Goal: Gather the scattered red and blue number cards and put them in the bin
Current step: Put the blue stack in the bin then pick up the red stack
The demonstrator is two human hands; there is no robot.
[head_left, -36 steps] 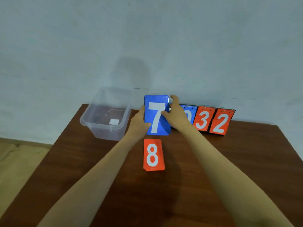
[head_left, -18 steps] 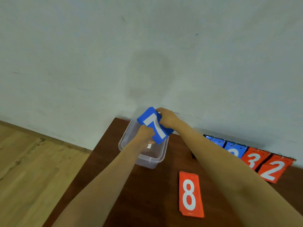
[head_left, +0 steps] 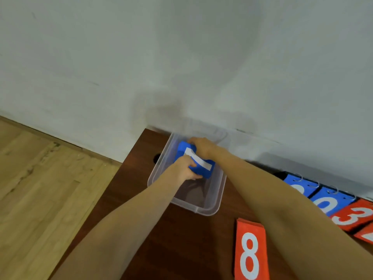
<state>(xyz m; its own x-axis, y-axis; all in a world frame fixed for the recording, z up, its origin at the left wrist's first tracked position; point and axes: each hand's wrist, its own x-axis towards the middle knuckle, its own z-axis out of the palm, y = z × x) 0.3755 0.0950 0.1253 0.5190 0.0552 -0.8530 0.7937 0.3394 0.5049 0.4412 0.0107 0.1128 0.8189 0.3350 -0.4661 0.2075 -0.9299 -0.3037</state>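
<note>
I take the bin (head_left: 161, 168) as my landmark: a clear plastic tub at the far left corner of the dark wooden surface (head_left: 181, 239), its far rim close against the pale wall (head_left: 181, 57). Left of the bin the surface ends and a wood-plank floor (head_left: 40, 188) lies below; to its right the surface runs on under my right forearm.

Both my hands are over the bin's far half, reaching in from the near side. They hold the blue stack of number cards (head_left: 182, 151) between them, already below the rim as far as I can judge. My left hand (head_left: 184, 168) is closed on the stack's near-left edge and my right hand (head_left: 201, 147) on its far-right edge. The stack's long axis runs roughly along the bin's length, tilted, far end higher. I judge the release turns on this: the stack must go down flat towards the bin floor, and there looks to be room.

Near-right of the bin, well apart from it, the red 8 card (head_left: 250, 253) lies flat, long axis pointing away from me; my right hand is the nearer to it. Further right of the bin, along the wall, stand a blue card (head_left: 327, 203) and a red 3 card (head_left: 351, 219) on rings.
</note>
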